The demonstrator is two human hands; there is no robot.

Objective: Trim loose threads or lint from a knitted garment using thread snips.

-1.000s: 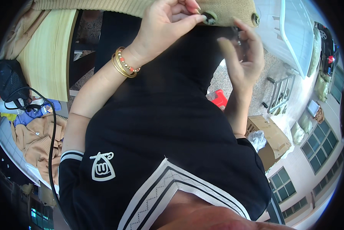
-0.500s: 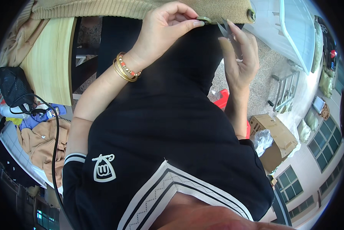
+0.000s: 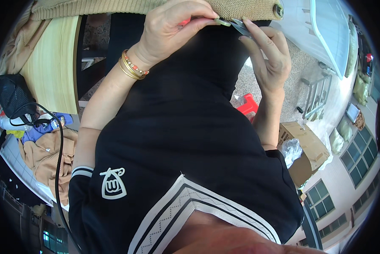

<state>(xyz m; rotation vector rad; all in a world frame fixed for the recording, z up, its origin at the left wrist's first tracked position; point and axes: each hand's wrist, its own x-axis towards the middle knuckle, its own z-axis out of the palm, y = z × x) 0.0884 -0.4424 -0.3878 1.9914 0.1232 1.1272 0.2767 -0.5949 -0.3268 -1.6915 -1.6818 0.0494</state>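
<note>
A tan knitted garment (image 3: 88, 9) lies across the top of the view, over my lap. My left hand (image 3: 166, 34) pinches a pale green button (image 3: 223, 22) at the garment's lower edge, between thumb and fingertips. Close beside it, my right hand (image 3: 270, 57) grips small metal thread snips (image 3: 240, 28) between thumb and fingers. Their blade tips point toward the button; whether they touch a thread is too small to tell. A dark round button (image 3: 278, 10) sits at the garment's right corner. The snips' handle end is mostly covered by my right hand.
A pale wooden tabletop (image 3: 50, 63) stands at left, with a black mesh bag (image 3: 14, 95) and a black cable below it. Tan knitwear (image 3: 50, 163) is heaped lower left. At right are a translucent plastic bin (image 3: 334, 38), a metal frame (image 3: 319, 97), a cardboard box (image 3: 310, 148) and a red object (image 3: 249, 104).
My left hand has shifted slightly up and left, and the button now shows more edge-on. The snips have come closer to the button, with my right-hand fingertips moving slightly left.
</note>
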